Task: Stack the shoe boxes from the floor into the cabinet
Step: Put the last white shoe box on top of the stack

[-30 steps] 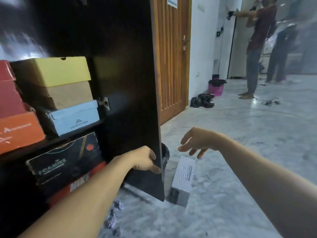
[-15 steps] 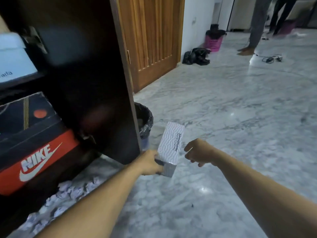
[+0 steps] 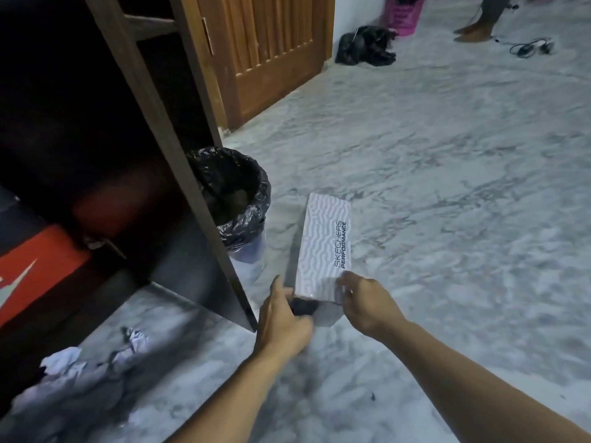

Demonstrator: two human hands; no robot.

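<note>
A white shoe box [image 3: 323, 244] with a wavy grey pattern and "Skechers Performance" lettering stands on its side on the marble floor, just right of the open cabinet door [image 3: 179, 174]. My left hand [image 3: 283, 318] grips its near left corner. My right hand [image 3: 367, 303] closes on its near right corner. Inside the dark cabinet [image 3: 64, 139] at the left a red Nike box [image 3: 35, 270] lies low, partly cut off by the frame edge.
A small bin with a black liner [image 3: 236, 199] stands between the cabinet door and the box. Crumpled paper [image 3: 80, 372] lies at the cabinet's foot. Farther back are a wooden door [image 3: 265, 52], a dark bag [image 3: 364, 46], a pink basket [image 3: 404, 11], a cable [image 3: 531, 47] and a person's bare feet [image 3: 473, 32].
My left hand left the cabinet door edge and came down to the box. My right hand dropped onto its other corner. My view tilted downward, closer to the floor.
</note>
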